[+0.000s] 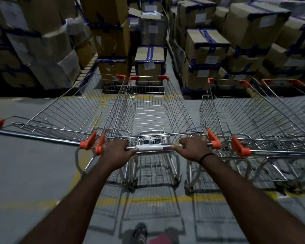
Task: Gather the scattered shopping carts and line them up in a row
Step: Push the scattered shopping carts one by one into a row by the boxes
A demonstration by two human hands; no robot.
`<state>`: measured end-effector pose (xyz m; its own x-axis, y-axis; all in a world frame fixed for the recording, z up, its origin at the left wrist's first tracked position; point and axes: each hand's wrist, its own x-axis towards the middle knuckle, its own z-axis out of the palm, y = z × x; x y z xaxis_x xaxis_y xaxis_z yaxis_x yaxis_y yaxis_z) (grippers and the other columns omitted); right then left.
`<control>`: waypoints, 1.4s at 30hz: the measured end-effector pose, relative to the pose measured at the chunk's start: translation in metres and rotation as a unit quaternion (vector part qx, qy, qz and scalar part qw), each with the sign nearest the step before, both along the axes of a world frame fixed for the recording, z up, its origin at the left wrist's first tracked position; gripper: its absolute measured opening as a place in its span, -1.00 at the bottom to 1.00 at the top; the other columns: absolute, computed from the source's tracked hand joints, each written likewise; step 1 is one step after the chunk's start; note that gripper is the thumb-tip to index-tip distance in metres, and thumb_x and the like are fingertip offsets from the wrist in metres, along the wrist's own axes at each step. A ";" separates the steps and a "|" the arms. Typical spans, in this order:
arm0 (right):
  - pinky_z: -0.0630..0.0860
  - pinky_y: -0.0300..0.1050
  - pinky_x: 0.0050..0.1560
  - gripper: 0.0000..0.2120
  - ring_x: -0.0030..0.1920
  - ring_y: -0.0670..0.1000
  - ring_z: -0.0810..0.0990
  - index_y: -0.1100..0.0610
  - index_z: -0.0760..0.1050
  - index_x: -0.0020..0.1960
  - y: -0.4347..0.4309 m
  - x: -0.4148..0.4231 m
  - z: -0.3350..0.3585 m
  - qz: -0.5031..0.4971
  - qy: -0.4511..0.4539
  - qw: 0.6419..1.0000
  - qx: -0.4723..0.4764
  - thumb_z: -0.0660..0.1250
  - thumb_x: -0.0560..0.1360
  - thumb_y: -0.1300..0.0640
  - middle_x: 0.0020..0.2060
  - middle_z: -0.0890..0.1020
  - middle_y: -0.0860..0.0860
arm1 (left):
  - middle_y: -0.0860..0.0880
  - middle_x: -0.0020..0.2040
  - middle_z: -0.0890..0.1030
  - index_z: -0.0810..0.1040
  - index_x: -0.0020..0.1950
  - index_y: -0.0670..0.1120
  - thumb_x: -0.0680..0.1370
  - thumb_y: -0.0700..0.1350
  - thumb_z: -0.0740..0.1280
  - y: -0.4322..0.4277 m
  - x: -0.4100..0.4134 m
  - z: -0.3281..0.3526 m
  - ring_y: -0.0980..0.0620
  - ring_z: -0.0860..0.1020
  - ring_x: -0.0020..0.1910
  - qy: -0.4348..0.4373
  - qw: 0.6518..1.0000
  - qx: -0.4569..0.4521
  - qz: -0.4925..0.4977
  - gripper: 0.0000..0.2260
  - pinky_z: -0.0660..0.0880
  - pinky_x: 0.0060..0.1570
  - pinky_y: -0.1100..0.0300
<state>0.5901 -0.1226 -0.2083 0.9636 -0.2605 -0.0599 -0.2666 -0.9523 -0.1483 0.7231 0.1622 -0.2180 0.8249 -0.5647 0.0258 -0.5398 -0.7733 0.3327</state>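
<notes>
- Left hand (117, 149) clenched on handle bar (154, 148) of middle cart (151, 111), at the bar's left end, just beside the orange end cap (99, 144).
- Right hand (192, 148) clenched on the same bar, right end; black band (206, 156) on the wrist.
- Middle cart sits straight ahead of both hands, basket stretching to the far side, nose toward stacked cardboard boxes (150, 62).
- Left cart (69, 110) just beside it, angled, handles nearly touching at the orange caps.
- Right cart (239, 113) close on the right, small gap between baskets; fourth cart (289, 95) further right, partly cut off.
- Grey floor (33, 173) with yellow line (148, 199) across near the cart wheels.
- Sandalled foot (140, 232) at near edge.
</notes>
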 end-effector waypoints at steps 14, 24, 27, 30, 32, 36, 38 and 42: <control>0.34 0.15 0.26 -0.48 -0.02 0.09 0.59 -0.03 0.49 -0.15 -0.003 -0.034 0.004 0.003 0.025 0.999 0.046 0.08 0.50 -0.47 -0.15 0.64 0.01 | -0.04 -0.19 0.62 0.55 -0.14 -0.03 0.42 0.46 0.12 0.001 -0.038 0.006 -0.11 0.60 -0.09 0.011 1.000 0.015 0.001 -0.42 0.29 -0.20 0.07; 0.22 0.27 0.34 -0.42 0.00 0.10 0.60 0.00 0.58 -0.04 -0.003 -0.041 0.008 0.007 0.032 0.999 0.035 0.07 0.52 -0.45 -0.14 0.65 0.02 | 0.13 -0.32 0.41 0.36 -0.27 0.10 0.58 0.28 0.30 -0.006 -0.051 0.019 0.00 0.43 -0.19 0.017 0.999 0.029 0.001 -0.65 0.14 -0.33 0.13; 0.26 0.28 0.34 -0.42 -0.04 0.09 0.60 0.00 0.57 -0.06 -0.003 -0.042 0.006 0.003 0.028 0.998 0.048 0.06 0.51 -0.47 -0.16 0.65 0.00 | 0.12 -0.32 0.43 0.36 -0.30 0.08 0.51 0.36 0.23 -0.004 -0.051 0.016 0.00 0.44 -0.20 0.011 0.999 0.035 0.007 -0.61 0.15 -0.30 0.09; 0.28 0.25 0.32 -0.43 -0.04 0.10 0.60 0.01 0.57 -0.08 0.000 -0.044 0.005 0.000 0.022 0.999 0.047 0.08 0.51 -0.45 -0.17 0.64 0.00 | 0.12 -0.32 0.46 0.37 -0.32 0.09 0.39 0.45 0.12 0.001 -0.046 0.011 0.00 0.46 -0.22 0.024 0.999 0.019 0.008 -0.56 0.21 -0.26 0.08; 0.22 0.26 0.36 -0.47 0.02 0.12 0.60 0.00 0.55 -0.08 0.004 -0.047 0.004 -0.004 0.019 0.999 0.043 0.09 0.52 -0.43 -0.12 0.65 0.02 | 0.12 -0.31 0.48 0.37 -0.32 0.08 0.36 0.48 0.09 0.003 -0.044 0.008 0.03 0.47 -0.24 0.030 0.999 0.011 0.005 -0.53 0.23 -0.24 0.08; 0.17 0.30 0.40 -0.43 0.07 0.14 0.60 0.00 0.58 -0.04 0.011 -0.054 0.002 -0.013 0.017 0.999 0.046 0.07 0.52 -0.44 -0.09 0.67 0.03 | 0.11 -0.31 0.51 0.41 -0.30 0.10 0.32 0.51 0.04 0.008 -0.042 0.005 0.13 0.46 -0.27 0.022 1.000 0.015 0.002 -0.49 0.22 -0.25 0.10; 0.17 0.27 0.38 -0.41 0.08 0.12 0.60 0.02 0.58 -0.02 0.015 -0.058 0.002 -0.015 0.018 0.999 0.046 0.06 0.51 -0.46 -0.09 0.67 0.02 | 0.10 -0.29 0.54 0.48 -0.27 0.08 0.30 0.53 0.03 0.011 -0.039 0.002 0.12 0.49 -0.25 0.028 1.000 0.011 0.004 -0.44 0.27 -0.24 0.11; 0.20 0.25 0.36 -0.47 0.06 0.11 0.60 -0.03 0.49 -0.11 0.017 -0.064 0.005 -0.009 0.022 0.999 0.039 0.05 0.52 -0.46 -0.11 0.65 0.01 | 0.09 -0.25 0.59 0.60 -0.15 0.06 0.31 0.51 0.12 0.011 -0.041 0.000 0.10 0.54 -0.21 0.046 0.999 0.009 0.006 -0.42 0.36 -0.22 0.14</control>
<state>0.5261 -0.1056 -0.2035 0.9547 -0.2713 -0.1223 -0.2920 -0.9332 -0.2094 0.6817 0.1731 -0.2184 0.8299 -0.5547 -0.0601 -0.4983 -0.7853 0.3674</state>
